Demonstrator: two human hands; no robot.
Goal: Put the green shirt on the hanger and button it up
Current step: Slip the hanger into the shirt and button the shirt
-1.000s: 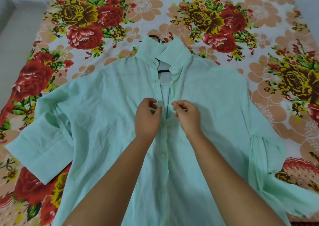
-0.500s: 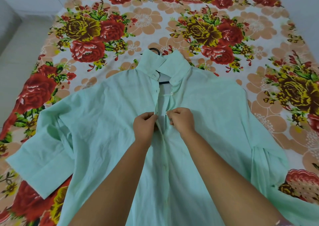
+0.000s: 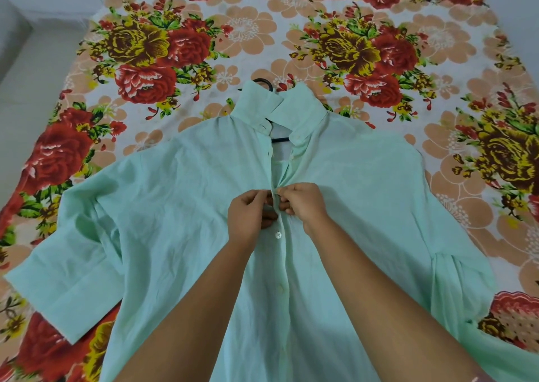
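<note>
Pale mint-green long-sleeved cotton shirt (image 3: 175, 206) lay face up, sleeves spread, on the bed, collar (image 3: 280, 107) pointing away from the person. Thin black hanger (image 3: 264, 82) sat inside the shirt: hook showed above the collar, a short stretch of bar showed in the open neck. Neck opening was unfastened from the collar down to the hands. Below the hands the front edges were overlapped and two small white buttons (image 3: 278, 235) showed on the placket.

Left hand (image 3: 248, 215) pinched the left front edge at chest level, fingers curled. Right hand (image 3: 306, 203) pinched the opposite edge, fingers curled. Fingertips of the two hands met over the placket; the button there was hidden by them.

Under the shirt: bedsheet (image 3: 233, 31) printed with red, yellow and peach flowers. Pale floor (image 3: 29, 104) to the left of the bed.

Versus 0.5 s before: hands had been slightly apart with a slit of open front between them; that slit was closed at the hands. Shirt and hanger unmoved on the sheet.
</note>
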